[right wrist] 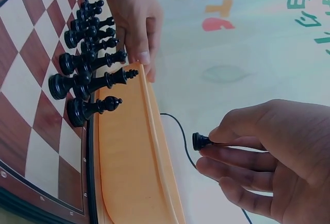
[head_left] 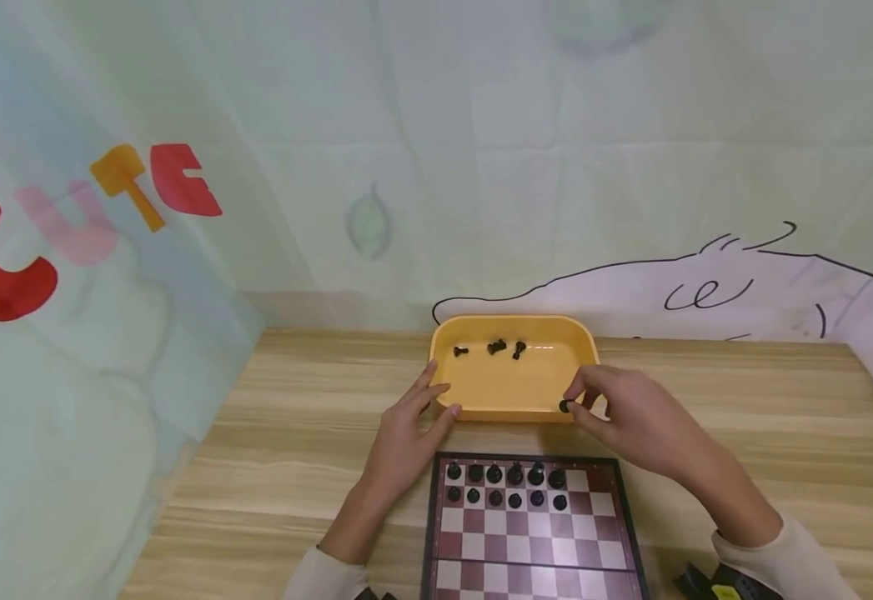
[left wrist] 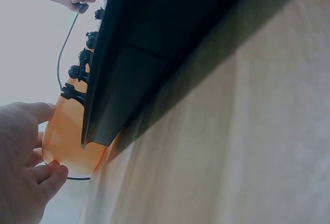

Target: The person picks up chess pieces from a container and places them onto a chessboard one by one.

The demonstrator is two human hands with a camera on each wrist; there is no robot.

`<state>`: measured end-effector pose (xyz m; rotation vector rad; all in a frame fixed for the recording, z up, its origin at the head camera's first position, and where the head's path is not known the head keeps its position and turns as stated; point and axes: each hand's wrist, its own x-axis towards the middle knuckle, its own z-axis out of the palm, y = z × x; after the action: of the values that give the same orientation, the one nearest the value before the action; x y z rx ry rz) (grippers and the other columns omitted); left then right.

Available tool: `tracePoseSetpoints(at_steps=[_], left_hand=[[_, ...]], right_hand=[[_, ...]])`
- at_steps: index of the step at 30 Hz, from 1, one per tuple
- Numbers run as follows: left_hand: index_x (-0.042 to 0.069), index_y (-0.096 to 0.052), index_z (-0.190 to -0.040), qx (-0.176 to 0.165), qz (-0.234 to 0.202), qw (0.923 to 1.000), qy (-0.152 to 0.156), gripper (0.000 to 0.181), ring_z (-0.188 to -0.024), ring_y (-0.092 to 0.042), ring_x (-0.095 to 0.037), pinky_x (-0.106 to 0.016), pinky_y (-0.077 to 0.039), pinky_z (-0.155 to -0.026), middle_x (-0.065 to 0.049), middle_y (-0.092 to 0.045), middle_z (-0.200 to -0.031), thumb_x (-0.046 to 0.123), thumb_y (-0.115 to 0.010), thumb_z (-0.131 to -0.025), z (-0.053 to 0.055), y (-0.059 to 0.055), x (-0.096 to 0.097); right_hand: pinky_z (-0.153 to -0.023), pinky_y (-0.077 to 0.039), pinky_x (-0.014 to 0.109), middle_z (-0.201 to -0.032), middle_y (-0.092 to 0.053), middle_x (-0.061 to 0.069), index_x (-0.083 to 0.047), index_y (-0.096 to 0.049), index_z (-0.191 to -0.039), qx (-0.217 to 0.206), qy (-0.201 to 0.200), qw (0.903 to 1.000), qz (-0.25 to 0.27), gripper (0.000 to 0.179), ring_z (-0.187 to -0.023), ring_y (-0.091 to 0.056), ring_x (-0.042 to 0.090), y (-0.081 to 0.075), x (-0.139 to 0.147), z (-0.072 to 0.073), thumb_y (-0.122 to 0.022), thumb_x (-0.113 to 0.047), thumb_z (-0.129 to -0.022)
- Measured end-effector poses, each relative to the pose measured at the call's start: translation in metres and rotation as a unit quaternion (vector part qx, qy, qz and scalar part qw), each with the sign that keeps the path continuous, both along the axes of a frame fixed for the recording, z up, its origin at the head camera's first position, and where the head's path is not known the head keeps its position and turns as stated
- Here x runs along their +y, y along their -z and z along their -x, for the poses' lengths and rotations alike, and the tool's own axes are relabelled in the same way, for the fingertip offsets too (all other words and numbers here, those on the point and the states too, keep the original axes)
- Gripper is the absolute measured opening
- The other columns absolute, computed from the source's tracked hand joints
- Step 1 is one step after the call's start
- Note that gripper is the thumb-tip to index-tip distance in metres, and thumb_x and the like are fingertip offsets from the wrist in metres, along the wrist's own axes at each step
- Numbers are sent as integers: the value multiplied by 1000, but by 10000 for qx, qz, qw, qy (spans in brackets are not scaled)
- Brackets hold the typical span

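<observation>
My left hand [head_left: 403, 437] grips the left end of an orange-yellow plastic tray [head_left: 514, 388], thumb near its front corner and fingers over the rim. Between the thumb and fingertips of my right hand [head_left: 644, 423] is a small black chess piece [right wrist: 201, 141], pinched by its upper part with the round base pointing away; its top is hidden. That hand is above the tray's front right corner. Several black chess pieces [head_left: 497, 347] lie on their sides in the tray. In front stands a chessboard [head_left: 537, 547] with two rows of upright black pieces [head_left: 514, 475] along its far side.
The tray and board sit on a wood-grain table [head_left: 301, 450]. A printed curtain [head_left: 474, 183] hangs just behind the tray. By the right forearm lies a black object with a yellow-green patch [head_left: 725, 592].
</observation>
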<state>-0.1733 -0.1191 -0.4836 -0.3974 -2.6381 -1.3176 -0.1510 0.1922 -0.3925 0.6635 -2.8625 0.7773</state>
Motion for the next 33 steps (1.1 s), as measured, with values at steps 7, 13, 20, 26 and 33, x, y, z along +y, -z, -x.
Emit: tracePoseSetpoints(at_steps=[7,13,20,26,33], left_hand=[[8,-69,-138,34,-16,10000,-5,45,-151,-47,-25,-41,-51,-116,0,-39,-170,35,-73,-102,-1,1,-2],[9,-70,-137,33,6,10000,-25,43,-151,-48,-24,-40,-51,-117,2,-40,-169,35,-73,-103,0,1,-3],[9,-69,-138,46,2,10000,26,45,-152,-46,-24,-41,-50,-118,0,-39,-170,36,-72,-103,0,0,-2],[10,-70,-137,10,39,10000,-29,43,-152,-46,-23,-41,-48,-119,2,-40,-169,36,-73,-103,0,1,-2],[11,-69,-138,-7,78,10000,-49,45,-153,-45,-23,-43,-46,-122,4,-39,-170,38,-72,-103,0,1,-1]], right_hand=[[-57,-50,21,-89,-75,-13,-24,-70,-98,-197,-25,9997,150,14,-76,-64,2,3,1,-11,-77,-11,-95],[-58,-52,20,-88,-73,-17,-25,-71,-99,-338,-58,9994,52,13,-77,-63,-1,4,0,-20,-76,-13,-96],[-60,-55,19,-89,-73,-17,-26,-70,-98,-325,-248,9992,-42,18,-77,-62,-4,8,3,-30,-76,-9,-94],[-61,-55,19,-88,-73,-17,-26,-71,-98,-534,-415,9977,-41,18,-77,-62,-5,9,6,-32,-75,-9,-94],[-61,-58,21,-91,-73,-18,-27,-70,-98,-742,-634,9951,129,19,-80,-63,-5,10,8,-34,-75,-9,-96]])
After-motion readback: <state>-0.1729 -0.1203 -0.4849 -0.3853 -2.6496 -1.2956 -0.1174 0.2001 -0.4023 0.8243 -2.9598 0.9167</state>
